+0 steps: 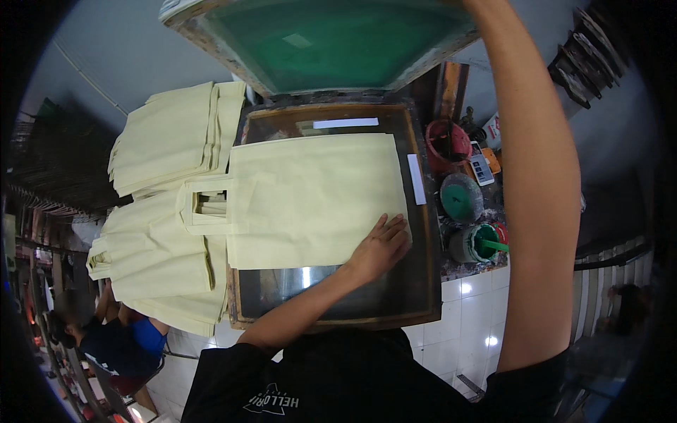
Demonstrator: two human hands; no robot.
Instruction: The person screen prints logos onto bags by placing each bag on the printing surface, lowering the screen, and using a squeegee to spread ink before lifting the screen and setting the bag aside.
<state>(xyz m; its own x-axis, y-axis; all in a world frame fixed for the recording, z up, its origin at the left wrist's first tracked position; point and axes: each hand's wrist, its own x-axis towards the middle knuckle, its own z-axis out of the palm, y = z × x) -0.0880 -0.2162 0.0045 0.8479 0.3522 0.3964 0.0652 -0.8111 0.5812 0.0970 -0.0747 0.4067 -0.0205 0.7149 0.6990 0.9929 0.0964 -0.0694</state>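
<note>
A pale cream cloth bag [310, 197] lies flat on a dark glass-topped board [338, 296] with a wooden rim. My left hand [384, 243] rests on the bag's lower right part, fingers stretched out and laid flat, holding nothing. Above the far edge of the board, a screen-printing frame [345, 42] with green mesh stands raised and tilted. My right arm [532, 176] reaches up to the frame's upper right corner; the hand itself lies beyond the picture's top edge. The bag's handle [204, 204] sticks out to the left.
Stacks of cream bags [166, 141] sit left of the board. White paper strips [417, 179] mark its right and far sides. To the right are a red bucket [446, 141], a phone [482, 169] and a pot of green ink [476, 243]. A person [123, 345] sits at lower left.
</note>
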